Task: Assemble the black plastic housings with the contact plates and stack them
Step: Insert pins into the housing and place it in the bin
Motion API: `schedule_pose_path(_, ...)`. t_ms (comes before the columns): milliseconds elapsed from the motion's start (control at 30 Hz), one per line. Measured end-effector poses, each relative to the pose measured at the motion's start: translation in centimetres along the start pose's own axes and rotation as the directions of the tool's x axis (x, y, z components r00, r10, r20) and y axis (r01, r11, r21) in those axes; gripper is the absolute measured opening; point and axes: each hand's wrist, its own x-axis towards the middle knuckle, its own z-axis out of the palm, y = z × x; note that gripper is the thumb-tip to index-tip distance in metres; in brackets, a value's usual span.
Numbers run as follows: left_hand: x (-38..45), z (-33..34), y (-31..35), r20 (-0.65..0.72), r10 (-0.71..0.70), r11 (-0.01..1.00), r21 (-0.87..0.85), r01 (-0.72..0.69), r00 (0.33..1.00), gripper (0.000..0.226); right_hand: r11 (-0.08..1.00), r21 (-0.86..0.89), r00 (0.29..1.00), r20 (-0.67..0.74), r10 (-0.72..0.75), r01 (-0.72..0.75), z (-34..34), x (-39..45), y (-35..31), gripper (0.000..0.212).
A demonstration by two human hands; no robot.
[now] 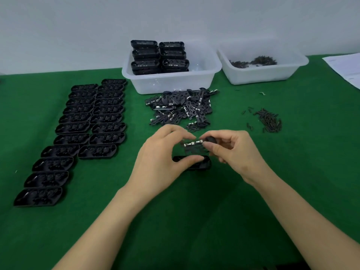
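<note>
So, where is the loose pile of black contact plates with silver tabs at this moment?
In the head view, the pile of black contact plates lies on the green table mat, centre, directly in front of the left translucent plastic bin, beyond both hands.

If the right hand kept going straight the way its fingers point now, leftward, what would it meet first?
The left hand, most likely. The right hand pinches a contact plate whose other end the left hand's fingers already hold, above a black housing. Depth between them is unclear.

A desk (194,221) covered in green cloth fills the near scene. Behind its far edge stands a plain pale wall (78,26), evenly and softly lit.
</note>
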Motion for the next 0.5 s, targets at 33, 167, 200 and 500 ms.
schedule_pose_path(33, 0.1, -0.1, 0.1, 0.068, -0.061, 0.988, -0.134, 0.07, 0.996, 0.035, 0.987, -0.105, 0.992, -0.021, -0.121, 0.118, 0.0, -0.1, 0.0, 0.022)
schedule_pose_path(167, 1.1, -0.8, -0.7, 0.542, -0.171, 0.688, -0.532, 0.494, 0.823, 0.04, 0.687, -0.439, 0.799, 0.141, -0.584, 0.579, 0.1, -0.5, 0.6, 0.021)
schedule_pose_path(200, 1.3, -0.9, -1.0, 0.575, -0.161, 0.659, -0.542, 0.521, 0.802, 0.037, 0.63, -0.468, 0.764, 0.176, -0.621, 0.62, 0.1, -0.6, 0.9, 0.019)
schedule_pose_path(500, 2.1, -1.6, -1.5, 0.487, -0.185, 0.86, -0.34, 0.381, 0.854, 0.029, 0.72, -0.486, 0.864, 0.191, -0.466, 0.496, 0.2, -0.8, 2.4, 0.033)
